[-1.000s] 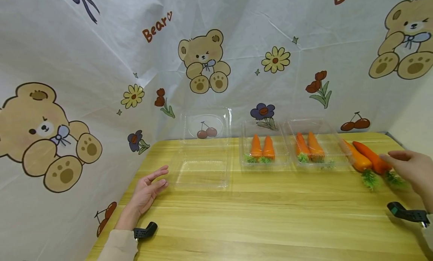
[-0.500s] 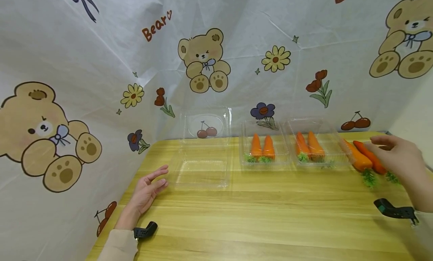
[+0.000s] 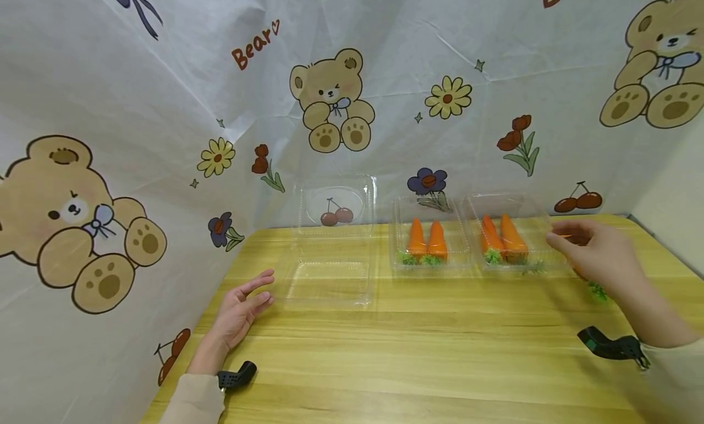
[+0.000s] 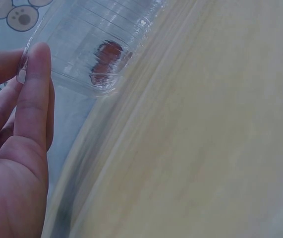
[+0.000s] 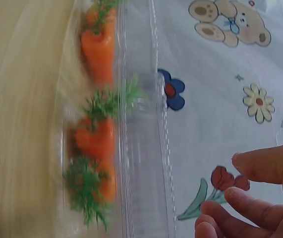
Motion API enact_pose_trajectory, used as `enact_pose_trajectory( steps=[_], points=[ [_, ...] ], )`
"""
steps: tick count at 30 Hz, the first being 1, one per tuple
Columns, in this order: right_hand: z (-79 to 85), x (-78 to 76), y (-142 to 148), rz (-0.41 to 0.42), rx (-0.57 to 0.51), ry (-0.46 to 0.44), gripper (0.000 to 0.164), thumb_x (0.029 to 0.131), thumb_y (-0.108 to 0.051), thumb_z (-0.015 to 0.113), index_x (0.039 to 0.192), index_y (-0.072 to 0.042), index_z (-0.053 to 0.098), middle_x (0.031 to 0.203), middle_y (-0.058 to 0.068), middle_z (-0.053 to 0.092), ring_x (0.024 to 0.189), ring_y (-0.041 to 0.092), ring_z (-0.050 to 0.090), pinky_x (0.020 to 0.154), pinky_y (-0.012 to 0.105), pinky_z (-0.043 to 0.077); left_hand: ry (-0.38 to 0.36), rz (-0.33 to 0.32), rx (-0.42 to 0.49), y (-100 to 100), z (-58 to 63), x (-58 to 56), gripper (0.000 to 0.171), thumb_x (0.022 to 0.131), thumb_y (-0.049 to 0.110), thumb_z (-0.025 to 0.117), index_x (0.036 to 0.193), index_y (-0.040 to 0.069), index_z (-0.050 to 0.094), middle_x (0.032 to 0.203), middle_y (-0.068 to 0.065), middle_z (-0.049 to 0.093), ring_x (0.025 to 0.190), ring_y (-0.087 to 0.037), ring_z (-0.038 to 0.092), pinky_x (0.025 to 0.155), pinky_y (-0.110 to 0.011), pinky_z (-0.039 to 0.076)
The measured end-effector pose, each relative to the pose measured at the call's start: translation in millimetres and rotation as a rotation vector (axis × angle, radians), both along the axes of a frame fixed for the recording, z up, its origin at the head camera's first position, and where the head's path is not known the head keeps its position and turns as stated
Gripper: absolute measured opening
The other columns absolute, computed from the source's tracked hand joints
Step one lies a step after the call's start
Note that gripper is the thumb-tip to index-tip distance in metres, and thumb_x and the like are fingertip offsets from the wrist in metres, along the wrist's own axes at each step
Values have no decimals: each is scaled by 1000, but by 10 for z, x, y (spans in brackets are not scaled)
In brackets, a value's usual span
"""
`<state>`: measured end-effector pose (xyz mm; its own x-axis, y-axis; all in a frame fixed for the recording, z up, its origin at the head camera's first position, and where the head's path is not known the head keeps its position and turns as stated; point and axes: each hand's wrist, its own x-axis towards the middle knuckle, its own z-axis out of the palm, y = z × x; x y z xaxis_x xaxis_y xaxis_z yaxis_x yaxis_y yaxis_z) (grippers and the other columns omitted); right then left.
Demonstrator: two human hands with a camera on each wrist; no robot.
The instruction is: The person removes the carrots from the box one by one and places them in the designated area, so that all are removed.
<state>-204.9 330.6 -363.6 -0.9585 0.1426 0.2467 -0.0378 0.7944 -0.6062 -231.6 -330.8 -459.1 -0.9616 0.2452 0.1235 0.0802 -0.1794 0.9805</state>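
My left hand (image 3: pixel 239 314) rests at the left side of an open clear plastic container (image 3: pixel 330 302), thumb and fingers apart; in the left wrist view, its fingertips overlap the container's edge. Toward the right, my right hand (image 3: pixel 602 256) hovers beside the rightmost clear container (image 3: pixel 555 247), its fingers loosely bent with nothing between them. That container holds two orange carrots (image 3: pixel 513 237). Beneath and behind the right hand lie loose carrots, mostly hidden, with green leafy tops (image 3: pixel 598 291) showing. The right wrist view has the carrots (image 5: pixel 96 141) in clear containers beside the hand (image 5: pixel 260 198).
Another clear container (image 3: pixel 459 262) with two carrots (image 3: pixel 437 237) stands in the middle. The open container's lid (image 3: pixel 308 213) leans up against the bear-print cloth (image 3: pixel 385 173), which backs the wooden table (image 3: pixel 412 350). A white wall is at the right.
My right hand has moved left across the loose carrots to the edge of the rightmost container, covering most of them. The left hand and the containers have stayed put.
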Motion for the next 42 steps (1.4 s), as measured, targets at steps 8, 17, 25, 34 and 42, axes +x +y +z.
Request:
enact_pose_trajectory(
  steps=[8, 17, 25, 34, 42],
  points=[
    [20, 15, -375, 85, -21, 1, 52, 101, -48, 62, 128, -3, 66, 120, 25, 70, 108, 42, 65, 64, 15, 48, -13, 1, 11, 5, 14, 4, 46, 101, -6, 58, 144, -16, 47, 153, 5, 49, 136, -17, 56, 96, -25, 60],
    [-80, 0, -773, 190, -46, 26, 37, 101, -36, 67, 120, -5, 71, 108, 16, 76, 93, 24, 70, 68, 17, 54, -9, 3, 0, 14, 3, 0, 46, 101, -5, 58, 144, -16, 46, 155, 3, 47, 139, -18, 52, 96, -25, 60],
    [-159, 11, -1096, 275, -97, 8, 30, 100, -30, 70, 118, -6, 72, 108, 12, 75, 93, 22, 70, 72, 21, 57, -6, 10, -3, 2, -4, 9, 46, 101, -6, 58, 144, -18, 46, 154, 3, 47, 138, -16, 53, 96, -25, 60],
    [-264, 35, -1381, 358, -134, -108, 28, 100, -33, 69, 119, -12, 71, 111, 5, 74, 99, 21, 68, 84, 38, 60, -13, 12, -11, -10, 4, 11, 48, 101, -5, 58, 145, -18, 44, 155, 3, 46, 141, -17, 50, 96, -25, 59],
    [-390, -33, -1658, 476, -230, -163, 24, 99, -24, 71, 117, -9, 72, 107, 2, 74, 97, 16, 68, 81, 30, 59, -15, 17, -19, 0, 17, 9, 49, 100, -4, 59, 145, -17, 45, 153, 6, 48, 139, -19, 52, 95, -25, 60]
  ],
)
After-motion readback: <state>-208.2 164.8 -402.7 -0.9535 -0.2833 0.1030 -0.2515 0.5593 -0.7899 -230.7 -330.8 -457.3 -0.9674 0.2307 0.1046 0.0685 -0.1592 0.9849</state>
